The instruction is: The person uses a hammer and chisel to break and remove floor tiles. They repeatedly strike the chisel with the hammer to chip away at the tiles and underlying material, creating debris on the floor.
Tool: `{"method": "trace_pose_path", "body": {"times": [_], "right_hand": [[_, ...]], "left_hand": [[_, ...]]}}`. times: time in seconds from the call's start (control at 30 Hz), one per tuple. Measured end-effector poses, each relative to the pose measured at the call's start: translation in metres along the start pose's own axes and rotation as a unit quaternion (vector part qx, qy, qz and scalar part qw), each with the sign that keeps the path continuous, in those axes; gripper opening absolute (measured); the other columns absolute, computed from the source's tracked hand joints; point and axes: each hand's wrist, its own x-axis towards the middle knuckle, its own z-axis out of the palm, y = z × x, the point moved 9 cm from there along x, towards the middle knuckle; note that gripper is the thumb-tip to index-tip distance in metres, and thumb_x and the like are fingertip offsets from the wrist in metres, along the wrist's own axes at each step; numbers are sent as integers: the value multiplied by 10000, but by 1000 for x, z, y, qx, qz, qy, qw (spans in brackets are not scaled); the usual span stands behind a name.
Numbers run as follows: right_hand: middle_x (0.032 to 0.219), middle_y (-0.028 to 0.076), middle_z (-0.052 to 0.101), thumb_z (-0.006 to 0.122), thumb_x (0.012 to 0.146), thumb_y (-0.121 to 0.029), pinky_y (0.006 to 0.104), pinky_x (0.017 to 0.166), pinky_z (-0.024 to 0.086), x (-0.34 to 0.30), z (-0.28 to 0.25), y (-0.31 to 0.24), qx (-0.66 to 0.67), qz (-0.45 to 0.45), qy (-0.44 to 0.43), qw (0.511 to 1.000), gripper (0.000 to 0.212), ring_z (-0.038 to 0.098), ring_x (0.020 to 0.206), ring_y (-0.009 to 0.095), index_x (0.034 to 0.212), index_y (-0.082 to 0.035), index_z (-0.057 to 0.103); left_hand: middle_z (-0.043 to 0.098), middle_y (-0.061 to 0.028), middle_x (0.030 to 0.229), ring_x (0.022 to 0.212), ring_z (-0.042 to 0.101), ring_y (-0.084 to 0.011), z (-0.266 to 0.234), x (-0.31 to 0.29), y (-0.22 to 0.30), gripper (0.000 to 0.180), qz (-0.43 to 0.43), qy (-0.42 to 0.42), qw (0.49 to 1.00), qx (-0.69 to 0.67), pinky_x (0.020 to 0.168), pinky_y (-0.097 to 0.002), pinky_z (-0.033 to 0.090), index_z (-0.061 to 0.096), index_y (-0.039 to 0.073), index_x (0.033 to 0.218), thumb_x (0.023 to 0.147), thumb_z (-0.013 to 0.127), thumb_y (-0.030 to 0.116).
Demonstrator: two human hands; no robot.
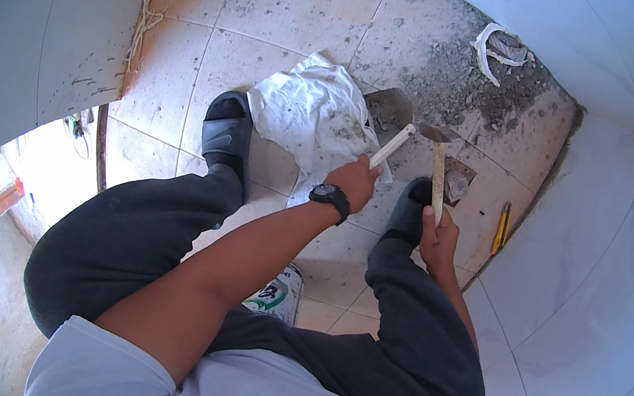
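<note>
My left hand (353,185), with a black watch at its wrist, is closed around a slim white bar (393,145) that has a small hole near its far end. To its right, my right hand (439,239) grips the pale handle of a hammer (439,172). The hammer's head points away from me, just right of the bar's tip and apart from it. A dirty white cloth (307,104) lies crumpled on the tiles beyond my left hand. Past the bar's tip lies a dark grey flat plate (392,108), partly hidden by the cloth.
A small square opening (458,180) in the floor lies beside my right sandal. A yellow utility knife (501,227) rests near the right wall. Grey rubble (494,89) and a curved white piece (490,55) are at the far right. A paint bucket (282,295) stands between my legs.
</note>
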Motion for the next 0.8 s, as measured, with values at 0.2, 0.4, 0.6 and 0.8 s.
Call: {"method": "trace_pose_path", "body": {"times": [0.2, 0.4, 0.6, 0.8], "right_hand": [[600, 71, 513, 621, 1034, -415, 355, 539, 409, 1, -2, -5, 12, -25, 10, 1000, 478, 475, 593, 125, 815, 4, 552], [593, 116, 529, 631, 1025, -394, 387, 542, 433, 1, -2, 0, 12, -78, 21, 997, 445, 538, 550, 206, 836, 4, 565], [639, 214, 584, 633, 1012, -382, 452, 576, 469, 13, 1, 15, -129, -56, -1, 990, 418, 633, 598, 402, 859, 5, 595], [675, 243, 615, 629, 1005, -426, 484, 594, 479, 8, -3, 12, -38, -94, 11, 995, 446, 650, 660, 458, 869, -2, 611]], "left_hand": [[705, -285, 924, 903, 681, -483, -1, 1, 0, 459, -5, -10, 1000, -2, 811, -579, 521, 561, -10, 1094, 1073, 434, 431], [704, -288, 932, 904, 680, -484, -3, 5, -5, 480, -2, -20, 1000, 15, 821, -578, 522, 566, -16, 1100, 1077, 421, 441], [702, -288, 930, 905, 677, -483, 0, 6, -11, 495, 9, -9, 1000, 24, 818, -576, 521, 569, -18, 1095, 1076, 419, 453], [699, -296, 941, 907, 667, -490, 0, 9, -16, 516, 11, -18, 1000, 20, 816, -582, 510, 563, -23, 1091, 1075, 417, 471]]}}
